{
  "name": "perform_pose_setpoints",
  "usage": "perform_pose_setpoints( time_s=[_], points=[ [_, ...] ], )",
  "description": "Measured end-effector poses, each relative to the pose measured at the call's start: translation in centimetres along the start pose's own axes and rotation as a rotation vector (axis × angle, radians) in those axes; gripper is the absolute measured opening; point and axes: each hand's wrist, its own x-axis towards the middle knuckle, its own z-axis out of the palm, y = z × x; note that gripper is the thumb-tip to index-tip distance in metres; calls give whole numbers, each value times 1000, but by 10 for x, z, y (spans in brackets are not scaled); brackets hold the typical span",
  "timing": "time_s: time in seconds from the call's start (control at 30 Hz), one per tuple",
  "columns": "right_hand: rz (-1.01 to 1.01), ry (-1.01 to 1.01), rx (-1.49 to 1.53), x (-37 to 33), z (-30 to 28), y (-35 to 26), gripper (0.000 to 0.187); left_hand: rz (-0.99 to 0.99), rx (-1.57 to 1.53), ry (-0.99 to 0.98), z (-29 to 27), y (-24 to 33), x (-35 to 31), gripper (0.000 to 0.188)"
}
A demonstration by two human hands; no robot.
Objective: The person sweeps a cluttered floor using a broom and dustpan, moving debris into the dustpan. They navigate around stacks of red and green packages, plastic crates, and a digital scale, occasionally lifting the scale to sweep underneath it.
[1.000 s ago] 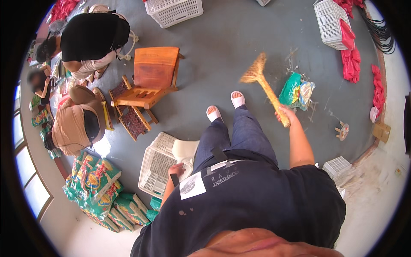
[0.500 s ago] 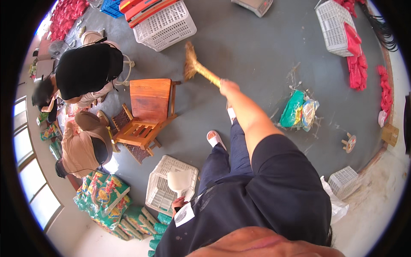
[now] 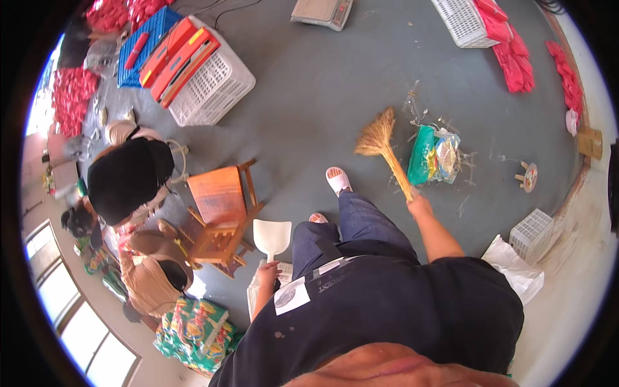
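Note:
My right hand is closed round the handle of a straw hand broom, whose bristles fan out ahead of my feet. Just right of the bristles lies a heap of green and silver plastic packaging on the grey floor, with light scraps scattered round it; a small gap shows between broom and heap. At my left side, my left hand grips the short handle of a white dustpan. The pan part points forward, and its surface looks bare.
A wooden chair stands left of me, with two people bent over behind it. White crate with red boxes stands at far left, a scale at the far edge. To the right are a small stool and another crate.
The broom has swung from the far left to the right, beside the packaging heap. My feet have stepped, and the view has shifted. The dustpan stays in my left hand.

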Motion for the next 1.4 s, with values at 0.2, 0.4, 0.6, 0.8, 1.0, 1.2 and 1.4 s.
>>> perform_pose_setpoints(
  time_s=[0.2, 0.4, 0.6, 0.8, 1.0, 1.2, 1.4],
  points=[
    [-236, 185, 53, -50, -73, -45, 39, 44, -78, 8, 5, 62, 22, 17],
    [-280, 57, 307, 83, -117, -221, 39, 95, 66, -181, -4, 136, 41, 16],
    [-69, 32, 237, 184, -164, -322, 30, -9, -74, -313, -76, 165, 144, 16],
    [281, -280, 720, 133, -159, -236, 31, 34, 164, -61, -69, 281, 128, 22],
    [397, -57, 577, 50, -167, -179, 27, -11, 185, -131, -33, 368, 121, 22],
    [71, 132, 342, 112, -193, -177, 42, 24, 220, -293, 31, 422, 93, 19],
    [-54, 105, 441, 317, -304, -285, 41, 53, 367, -204, 84, 456, 60, 19]
  ],
)
